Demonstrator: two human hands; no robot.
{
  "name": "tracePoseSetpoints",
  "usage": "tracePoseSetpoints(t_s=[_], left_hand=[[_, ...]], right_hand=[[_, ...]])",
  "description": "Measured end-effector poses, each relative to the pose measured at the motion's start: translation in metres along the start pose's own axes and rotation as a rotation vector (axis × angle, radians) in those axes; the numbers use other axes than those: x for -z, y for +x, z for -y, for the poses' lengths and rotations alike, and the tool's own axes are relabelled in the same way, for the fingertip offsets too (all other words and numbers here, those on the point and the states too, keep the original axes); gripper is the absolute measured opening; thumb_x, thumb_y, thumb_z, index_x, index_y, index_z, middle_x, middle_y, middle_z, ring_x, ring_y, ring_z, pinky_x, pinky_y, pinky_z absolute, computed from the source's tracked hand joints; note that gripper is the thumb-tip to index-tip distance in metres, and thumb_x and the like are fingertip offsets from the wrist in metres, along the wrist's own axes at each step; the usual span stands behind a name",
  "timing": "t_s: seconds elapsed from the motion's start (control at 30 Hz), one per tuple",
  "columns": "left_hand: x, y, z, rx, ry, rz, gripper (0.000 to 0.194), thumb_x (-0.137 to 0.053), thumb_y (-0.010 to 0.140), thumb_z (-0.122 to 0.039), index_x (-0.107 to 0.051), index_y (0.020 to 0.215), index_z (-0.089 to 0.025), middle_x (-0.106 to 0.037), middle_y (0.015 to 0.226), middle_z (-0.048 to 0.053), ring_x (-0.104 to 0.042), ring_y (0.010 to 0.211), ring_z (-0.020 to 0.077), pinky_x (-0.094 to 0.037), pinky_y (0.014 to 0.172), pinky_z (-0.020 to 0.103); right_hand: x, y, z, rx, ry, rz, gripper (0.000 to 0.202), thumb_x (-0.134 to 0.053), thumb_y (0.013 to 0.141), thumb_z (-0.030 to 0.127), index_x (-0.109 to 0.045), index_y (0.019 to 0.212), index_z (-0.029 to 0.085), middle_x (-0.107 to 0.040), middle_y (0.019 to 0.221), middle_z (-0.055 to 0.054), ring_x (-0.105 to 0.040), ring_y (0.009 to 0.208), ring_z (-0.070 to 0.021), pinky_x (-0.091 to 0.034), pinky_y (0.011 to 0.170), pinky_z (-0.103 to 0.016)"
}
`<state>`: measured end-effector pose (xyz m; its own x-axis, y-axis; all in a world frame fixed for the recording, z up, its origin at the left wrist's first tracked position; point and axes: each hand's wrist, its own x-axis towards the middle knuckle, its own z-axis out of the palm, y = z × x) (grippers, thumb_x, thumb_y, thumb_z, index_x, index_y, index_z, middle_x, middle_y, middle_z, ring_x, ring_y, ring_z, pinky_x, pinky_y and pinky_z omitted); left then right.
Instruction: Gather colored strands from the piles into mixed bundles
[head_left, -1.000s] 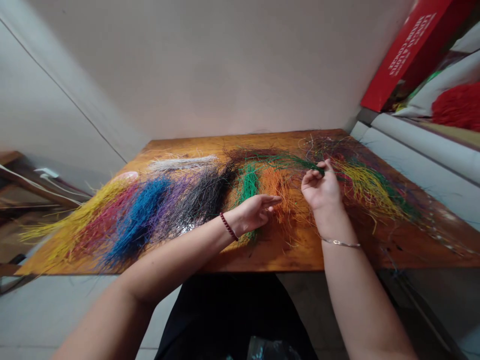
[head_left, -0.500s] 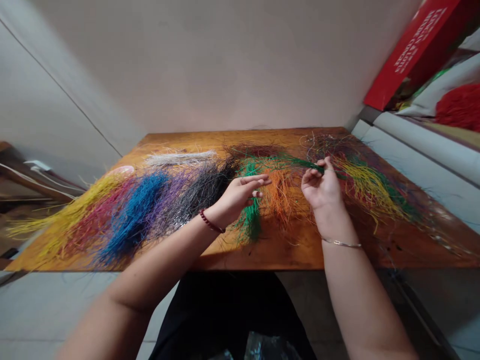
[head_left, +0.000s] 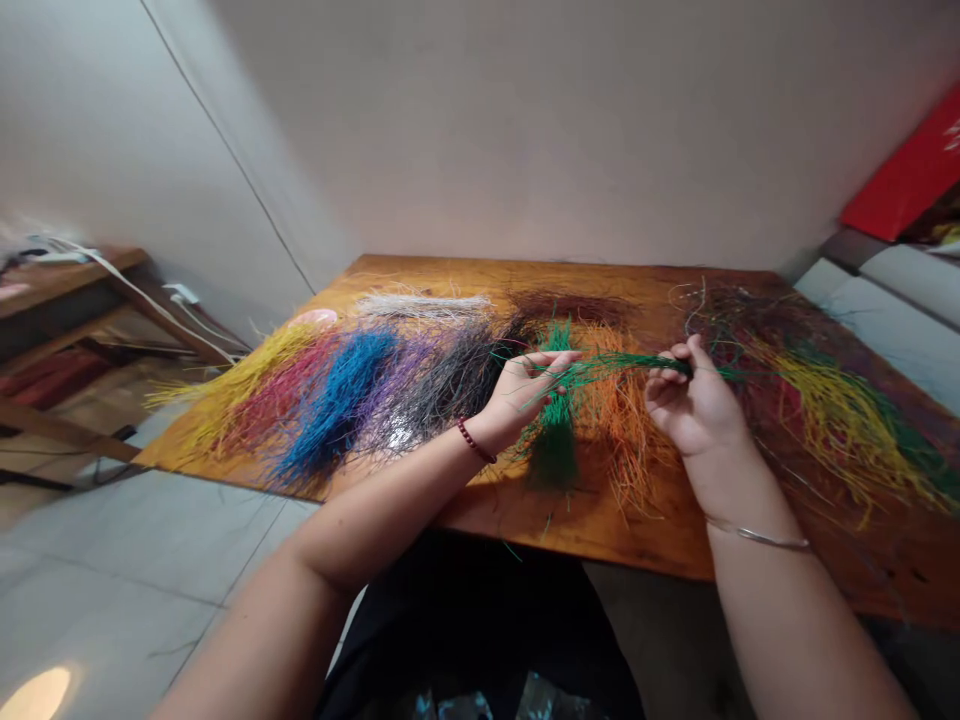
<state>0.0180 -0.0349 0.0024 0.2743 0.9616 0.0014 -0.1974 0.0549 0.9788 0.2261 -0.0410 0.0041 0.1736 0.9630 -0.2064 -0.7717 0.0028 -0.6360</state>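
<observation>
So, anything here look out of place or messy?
Yes: on the right of the table, yellow, green and dark strands lie tangled together, while the piles on the left are mostly sorted by colour. One loose green strand shows past the near edge.

- We see a wooden table [head_left: 491, 512] with a glossy surface.
- We see wiry, faintly shiny green strands [head_left: 634, 362].
- Our bangle [head_left: 759, 537] looks like smooth, polished metal.
- We see a smooth, matt wall [head_left: 525, 150].
- Our floor tiles [head_left: 135, 575] look smooth.

A grey wall [head_left: 525, 130] rises behind a wooden table [head_left: 480, 508] over tiled floor [head_left: 120, 570].
</observation>
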Motion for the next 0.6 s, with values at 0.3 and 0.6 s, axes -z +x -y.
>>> tracePoseSetpoints(t_s=[0.3, 0.6], left_hand=[[0.015, -0.016, -0.037, -0.480, 0.088, -0.607, 0.023, -0.049, 0.099, -0.033, -0.068, 0.108, -0.026, -0.069, 0.111, 0.005, -0.066, 0.087, 0.0113, -0.048, 0.063, 0.021], [0.094, -0.080, -0.118, -0.689, 0.063, -0.788, 0.025, -0.065, 0.088, -0.046, -0.072, 0.104, -0.028, -0.070, 0.111, 0.002, -0.064, 0.074, 0.0075, -0.038, 0.046, 0.016]], right_hand=[[0.010, 0.010, 0.002, 0.033, 0.006, -0.058, 0.031, -0.072, 0.084, 0.035, -0.051, 0.069, 0.019, -0.047, 0.048, 0.011, -0.049, 0.038, -0.0030, -0.049, 0.042, -0.011], [0.010, 0.004, 0.013, -0.033, 0.228, -0.019, 0.032, -0.054, 0.097, 0.033, -0.051, 0.068, 0.020, -0.051, 0.050, 0.010, -0.048, 0.037, -0.0026, -0.048, 0.041, -0.013]])
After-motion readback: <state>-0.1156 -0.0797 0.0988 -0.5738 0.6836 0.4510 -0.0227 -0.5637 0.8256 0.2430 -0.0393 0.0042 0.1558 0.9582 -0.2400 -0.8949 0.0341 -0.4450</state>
